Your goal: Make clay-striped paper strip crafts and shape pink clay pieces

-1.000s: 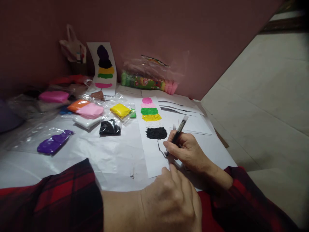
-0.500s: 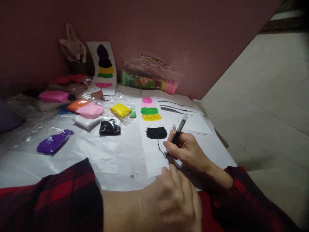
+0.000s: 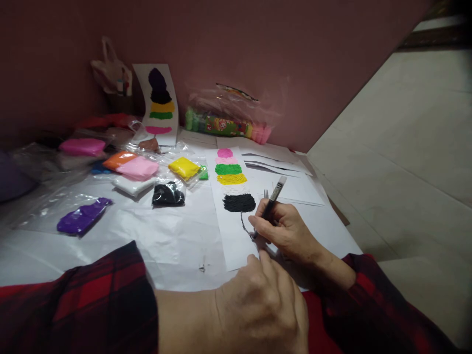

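My right hand point(image 3: 283, 228) is closed round a black pen point(image 3: 271, 201) with a pale upper end. Its tip touches the lower end of a thin, rough black line point(image 3: 244, 225) on a white paper strip point(image 3: 236, 250). Above that line the strip bears stacked bands in pink, light pink, green, yellow, white and black, the black band point(image 3: 239, 203) lowest. My left hand point(image 3: 261, 305) lies over the strip's near edge, its fingers curled together close below the pen. What those fingers hold, if anything, is hidden under the hand.
Bagged clay-like packs lie left, among them purple point(image 3: 84, 216), black point(image 3: 168, 193) and yellow point(image 3: 184, 168). A similar banded card point(image 3: 162, 132) leans at the back near a clear bag of coloured sticks point(image 3: 228, 126). A fork point(image 3: 266, 193) and paper sheets point(image 3: 295, 184) lie right.
Almost nothing differs. The pen tip stays at the end of the black line, with at most a tiny shift of my right hand; my left hand rests in the same place.
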Available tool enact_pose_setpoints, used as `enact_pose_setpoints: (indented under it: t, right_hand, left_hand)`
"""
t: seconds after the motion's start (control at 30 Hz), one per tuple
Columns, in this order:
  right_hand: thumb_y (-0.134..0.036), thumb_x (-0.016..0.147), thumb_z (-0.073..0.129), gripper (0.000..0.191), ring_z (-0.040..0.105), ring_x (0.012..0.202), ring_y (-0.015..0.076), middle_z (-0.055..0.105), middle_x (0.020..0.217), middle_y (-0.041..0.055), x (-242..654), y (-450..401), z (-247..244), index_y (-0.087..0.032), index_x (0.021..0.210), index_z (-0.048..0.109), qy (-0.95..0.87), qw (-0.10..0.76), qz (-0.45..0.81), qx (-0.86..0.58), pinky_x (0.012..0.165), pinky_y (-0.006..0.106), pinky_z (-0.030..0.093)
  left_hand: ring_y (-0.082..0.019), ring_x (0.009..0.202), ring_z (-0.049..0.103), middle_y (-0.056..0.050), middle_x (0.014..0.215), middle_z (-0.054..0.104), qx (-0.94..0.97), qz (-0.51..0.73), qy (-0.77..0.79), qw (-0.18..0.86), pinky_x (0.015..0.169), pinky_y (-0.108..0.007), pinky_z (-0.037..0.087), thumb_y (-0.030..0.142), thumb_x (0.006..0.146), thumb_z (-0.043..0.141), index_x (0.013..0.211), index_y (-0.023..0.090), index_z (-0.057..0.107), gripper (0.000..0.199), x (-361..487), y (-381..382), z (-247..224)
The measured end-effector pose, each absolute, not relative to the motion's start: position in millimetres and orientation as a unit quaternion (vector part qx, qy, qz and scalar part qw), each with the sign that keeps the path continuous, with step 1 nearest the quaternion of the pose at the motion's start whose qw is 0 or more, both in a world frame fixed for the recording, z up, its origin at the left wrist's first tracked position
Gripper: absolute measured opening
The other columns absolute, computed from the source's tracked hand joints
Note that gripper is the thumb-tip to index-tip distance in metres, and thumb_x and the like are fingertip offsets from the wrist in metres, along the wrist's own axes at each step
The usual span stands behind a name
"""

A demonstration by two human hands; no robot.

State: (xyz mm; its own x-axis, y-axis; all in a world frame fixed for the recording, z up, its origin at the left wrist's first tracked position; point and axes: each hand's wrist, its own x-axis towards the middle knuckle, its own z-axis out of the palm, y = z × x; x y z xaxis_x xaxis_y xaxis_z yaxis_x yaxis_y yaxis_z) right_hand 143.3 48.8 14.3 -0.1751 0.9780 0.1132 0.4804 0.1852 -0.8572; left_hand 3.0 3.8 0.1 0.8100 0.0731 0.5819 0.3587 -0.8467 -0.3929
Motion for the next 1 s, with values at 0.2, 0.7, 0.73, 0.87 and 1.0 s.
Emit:
enact_pose_setpoints:
  t: [0.2, 0.7, 0.73, 0.87, 1.0]
  right_hand:
    - [-0.027, 0.082, 0.055, 0.022, 0.042, 0.051, 0.0097, 0.047, 0.056, -0.0044, 143.1, 48.8, 14.7, -0.019, 0.063, 0.048, -0.684, 0.356, 0.348, -0.533, 0.049, 0.023, 0.036]
    - [-0.025, 0.083, 0.055, 0.021, 0.044, 0.051, 0.0096, 0.048, 0.056, -0.0045, 143.4, 48.4, 12.8, -0.019, 0.064, 0.048, -0.694, 0.350, 0.338, -0.531, 0.049, 0.023, 0.037]
    - [-0.025, 0.083, 0.055, 0.022, 0.044, 0.051, 0.0096, 0.048, 0.056, -0.0045, 143.2, 48.2, 13.0, -0.019, 0.064, 0.048, -0.694, 0.349, 0.337, -0.532, 0.049, 0.023, 0.037]
    - [-0.025, 0.084, 0.054, 0.022, 0.043, 0.050, 0.0091, 0.048, 0.055, -0.0047, 142.6, 47.2, 13.9, -0.019, 0.064, 0.048, -0.695, 0.346, 0.336, -0.533, 0.048, 0.022, 0.036]
    - [-0.023, 0.084, 0.054, 0.022, 0.040, 0.050, 0.0086, 0.045, 0.055, -0.0053, 141.8, 46.8, 15.4, -0.019, 0.064, 0.048, -0.705, 0.346, 0.324, -0.527, 0.048, 0.022, 0.034]
  left_hand:
    - [-0.028, 0.065, 0.066, -0.015, 0.076, 0.070, -0.918, -0.289, -0.117, 0.245, 0.050, -0.037, 0.050, 0.011, 0.080, 0.051, 0.087, 0.004, 0.067, 0.019, 3.1, 4.5, -0.8]
    - [-0.025, 0.059, 0.063, -0.013, 0.070, 0.067, -0.919, -0.291, -0.106, 0.242, 0.045, -0.035, 0.045, 0.010, 0.080, 0.048, 0.081, 0.007, 0.063, 0.015, 3.1, 5.8, -0.7]
    - [-0.025, 0.059, 0.062, -0.012, 0.070, 0.067, -0.920, -0.289, -0.105, 0.242, 0.045, -0.035, 0.044, 0.010, 0.080, 0.048, 0.080, 0.008, 0.062, 0.015, 3.3, 5.8, -0.6]
    - [-0.024, 0.056, 0.061, -0.011, 0.067, 0.066, -0.920, -0.289, -0.112, 0.239, 0.043, -0.034, 0.042, 0.011, 0.079, 0.049, 0.077, 0.009, 0.061, 0.012, 4.1, 4.8, 0.6]
    - [-0.024, 0.056, 0.060, -0.010, 0.065, 0.065, -0.921, -0.290, -0.115, 0.233, 0.044, -0.034, 0.042, 0.012, 0.079, 0.050, 0.077, 0.009, 0.061, 0.011, 3.9, 4.6, 1.4]
